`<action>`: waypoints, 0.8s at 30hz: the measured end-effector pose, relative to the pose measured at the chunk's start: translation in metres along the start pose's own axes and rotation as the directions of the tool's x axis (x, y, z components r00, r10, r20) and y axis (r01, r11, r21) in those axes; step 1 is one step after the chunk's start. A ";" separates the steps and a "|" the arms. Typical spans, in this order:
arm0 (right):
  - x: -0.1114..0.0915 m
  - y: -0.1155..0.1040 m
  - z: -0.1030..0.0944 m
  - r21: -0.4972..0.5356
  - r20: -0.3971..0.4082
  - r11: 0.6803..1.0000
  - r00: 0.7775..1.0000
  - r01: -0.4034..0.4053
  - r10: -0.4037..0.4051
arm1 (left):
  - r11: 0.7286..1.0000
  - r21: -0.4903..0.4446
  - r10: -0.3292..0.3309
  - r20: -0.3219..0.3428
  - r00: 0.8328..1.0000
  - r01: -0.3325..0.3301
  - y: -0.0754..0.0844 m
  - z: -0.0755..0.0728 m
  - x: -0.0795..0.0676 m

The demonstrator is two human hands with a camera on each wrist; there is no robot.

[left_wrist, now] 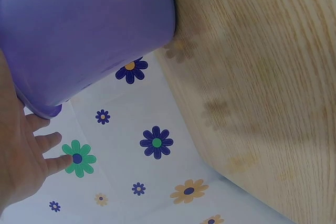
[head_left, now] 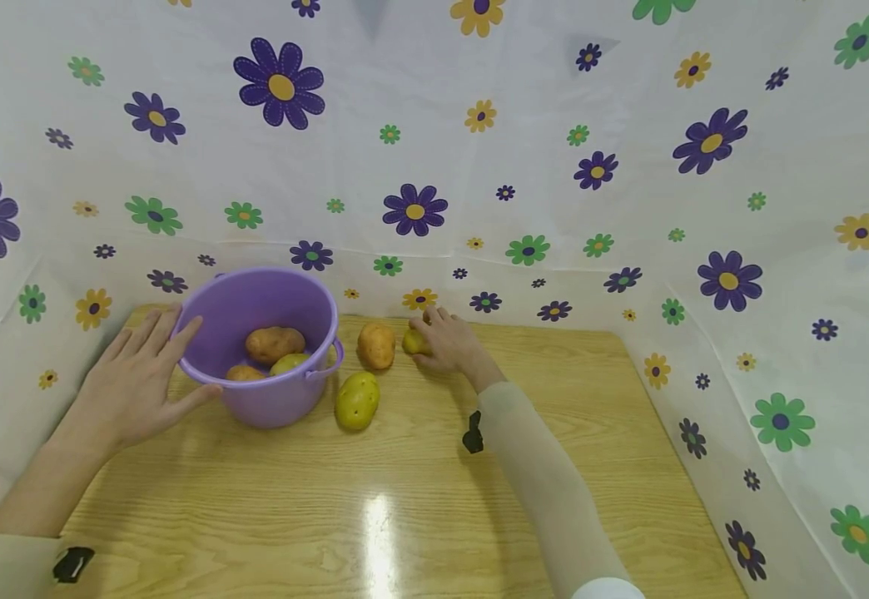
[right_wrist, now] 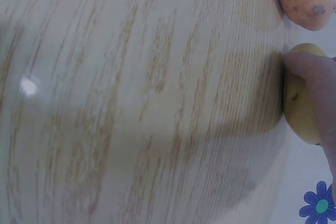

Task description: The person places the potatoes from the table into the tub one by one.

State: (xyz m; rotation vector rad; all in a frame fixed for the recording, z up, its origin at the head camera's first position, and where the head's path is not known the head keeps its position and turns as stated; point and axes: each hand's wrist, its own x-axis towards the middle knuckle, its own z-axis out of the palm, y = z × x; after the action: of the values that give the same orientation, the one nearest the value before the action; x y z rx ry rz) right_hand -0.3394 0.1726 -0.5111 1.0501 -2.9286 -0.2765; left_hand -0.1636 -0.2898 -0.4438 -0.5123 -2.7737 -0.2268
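Note:
At the back of the table, my right hand grips a yellow-green potato. In the right wrist view the thumb lies across that potato, which appears to rest on the tabletop. My left hand has its fingers spread and its thumb and fingertips at the rim of a purple bucket. Inside the bucket are a brown potato, a smaller brownish one and a yellow-green one. Right of it lie an orange-brown potato and a speckled yellow-green potato.
A wooden table carries everything, with a light reflection near its front. Flower-printed white cloth rises behind the table and along both sides. The bucket's side handle sticks out toward the loose potatoes.

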 end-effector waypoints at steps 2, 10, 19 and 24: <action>0.000 0.000 0.000 -0.002 0.000 1.000 1.000 -0.001 0.001 | 1.000 0.001 0.000 0.000 1.000 0.000 0.000 0.000 0.000; 0.001 0.000 0.000 0.002 -0.008 1.000 1.000 -0.008 0.008 | 1.000 0.002 -0.001 0.005 1.000 0.001 0.000 -0.001 0.001; 0.001 -0.001 0.000 0.019 0.015 1.000 1.000 -0.024 0.024 | 1.000 0.001 -0.004 0.005 1.000 0.004 0.000 -0.001 0.000; 0.000 -0.001 -0.001 0.012 0.011 1.000 1.000 -0.021 0.021 | 1.000 0.003 -0.003 0.009 1.000 0.003 0.000 -0.001 0.001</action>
State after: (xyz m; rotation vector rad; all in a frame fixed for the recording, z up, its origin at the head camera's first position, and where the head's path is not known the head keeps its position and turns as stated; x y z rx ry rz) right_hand -0.3391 0.1717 -0.5107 1.0221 -2.9528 -0.2659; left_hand -0.1639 -0.2899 -0.4427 -0.5096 -2.7832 -0.2220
